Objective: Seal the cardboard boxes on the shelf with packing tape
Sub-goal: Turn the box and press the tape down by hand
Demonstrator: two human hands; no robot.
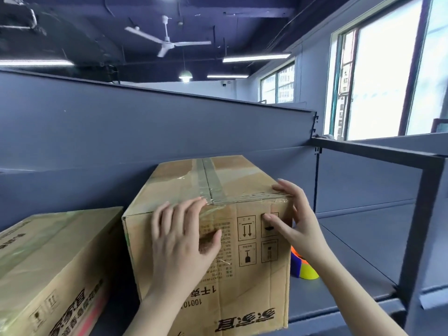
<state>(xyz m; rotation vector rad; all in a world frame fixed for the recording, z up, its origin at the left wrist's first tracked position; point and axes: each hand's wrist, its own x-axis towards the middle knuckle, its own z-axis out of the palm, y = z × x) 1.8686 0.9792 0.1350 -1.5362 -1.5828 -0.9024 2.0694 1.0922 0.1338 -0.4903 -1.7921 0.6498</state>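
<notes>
Cardboard box [254, 287] stands upright on the grey shelf [358, 248], with its printed front face towards me. I take this box as my landmark.

- Tape [210, 181]: a greyish strip runs along the centre seam of the box's top. Clear glossy film lies across the front top edge and wrinkles near the right corner.
- Left hand [184, 241]: lies flat on the upper left of the front face. The fingers are spread and fairly straight, with their tips at the top edge where the seam strip meets it. It grips nothing.
- Right hand [299, 219]: at the box's upper right corner. The fingers are spread wide and straight over the top edge and the thumb presses the front face beside the handling symbols. It holds nothing either.
- Second box [55, 267]: just left of the landmark, leaning towards it, with shiny film over its top. I cannot tell whether the two boxes touch.
- Orange, purple and yellow object [306, 271]: on the shelf against the lower right side of the box and partly hidden by the right forearm. I cannot make out what it is.
- Dark upright post [412, 229]: well to the right of the box, at the shelf's front corner.
- Grey back panel [145, 132]: rises behind the box.
- Ceiling fan [167, 43] hangs high above the box, and windows [380, 76] are above and to its right.
</notes>
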